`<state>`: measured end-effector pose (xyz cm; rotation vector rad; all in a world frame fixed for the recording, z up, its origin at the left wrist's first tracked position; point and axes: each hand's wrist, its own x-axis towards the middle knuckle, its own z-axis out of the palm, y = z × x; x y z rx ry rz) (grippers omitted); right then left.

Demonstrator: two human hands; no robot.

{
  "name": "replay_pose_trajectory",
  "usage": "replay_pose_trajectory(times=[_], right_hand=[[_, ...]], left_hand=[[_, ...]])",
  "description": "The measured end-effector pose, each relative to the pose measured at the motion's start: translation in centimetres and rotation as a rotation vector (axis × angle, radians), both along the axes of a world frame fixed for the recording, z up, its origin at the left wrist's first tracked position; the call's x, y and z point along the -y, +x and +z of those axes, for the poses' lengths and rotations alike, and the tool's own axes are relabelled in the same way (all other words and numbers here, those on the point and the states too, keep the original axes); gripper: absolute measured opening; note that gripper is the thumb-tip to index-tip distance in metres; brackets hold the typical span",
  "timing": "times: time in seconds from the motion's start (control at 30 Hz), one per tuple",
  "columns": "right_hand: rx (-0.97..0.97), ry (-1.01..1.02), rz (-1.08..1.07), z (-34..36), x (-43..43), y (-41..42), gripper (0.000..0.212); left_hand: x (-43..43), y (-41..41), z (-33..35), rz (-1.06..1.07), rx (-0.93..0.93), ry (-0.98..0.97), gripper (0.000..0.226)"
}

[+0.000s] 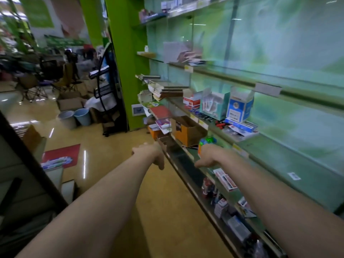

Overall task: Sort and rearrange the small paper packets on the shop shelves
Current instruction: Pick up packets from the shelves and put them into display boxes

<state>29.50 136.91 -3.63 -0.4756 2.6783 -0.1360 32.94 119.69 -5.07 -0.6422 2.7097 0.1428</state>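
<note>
Both my bare arms reach toward the glass shelves on the right. My left hand hangs with its fingers loosely spread in front of the shelf end, holding nothing. My right hand is at a small green, blue and orange item on the lower shelf; its fingers are hidden, so whether it grips the item is unclear. Small paper packets stand in a teal display box one shelf up. More flat packets lie stacked on a higher shelf. A red and white packet lies just under my right forearm.
A blue and white box stands beside the teal box. An open orange carton sits on the shelf ahead of my hands. Books are piled at the shelf end. Two buckets and a black rack stand on the floor at left.
</note>
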Motion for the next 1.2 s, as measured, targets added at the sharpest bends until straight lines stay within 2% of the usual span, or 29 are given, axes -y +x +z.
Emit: replay_pose_trajectory(times=[0.1, 0.5, 0.87, 1.2], right_hand=[[0.016, 0.012, 0.008, -0.5, 2.8, -0.7, 0.038], [0.050, 0.038, 0.147, -3.4, 14.8, -7.6, 0.036], [0.026, 0.014, 0.265, -3.6, 25.8, -19.1, 0.044], [-0.023, 0.010, 0.309, -1.4, 31.7, -28.1, 0.034]], left_hand=[[3.2, -0.5, -0.9, 0.088, 0.043, 0.008, 0.094], [12.9, -4.5, -2.4, 0.201, 0.072, -0.004, 0.086], [22.3, -15.3, -1.9, 0.193, 0.121, -0.125, 0.090], [27.4, -24.7, -0.2, 0.177, 0.029, -0.142, 0.093]])
